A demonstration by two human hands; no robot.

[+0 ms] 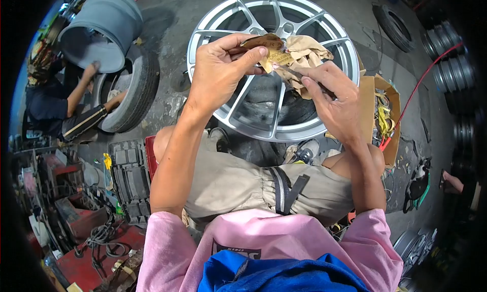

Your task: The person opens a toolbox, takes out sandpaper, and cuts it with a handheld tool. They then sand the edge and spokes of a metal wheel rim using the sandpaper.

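Observation:
My left hand (219, 71) pinches a folded piece of brown printed paper (277, 57), which looks like sandpaper backing, between thumb and fingers. Crumpled tan paper (307, 48) hangs beside it, close to my right fingers. My right hand (336, 92) is closed around a slim dark tool (291, 71) whose tip reaches to the printed paper; its exact kind is unclear. Both hands are above a silver spoked wheel rim (264, 134), which lies face up in front of my knees.
At the left, another person (48, 107) has hands at a grey wheel barrel (109, 26) and a tire (144, 89). A cardboard box (374, 92) with a red hose (428, 71) stands right. Stacked rims (454, 79) line the far right; a black-and-white cat (418, 185) lies nearby.

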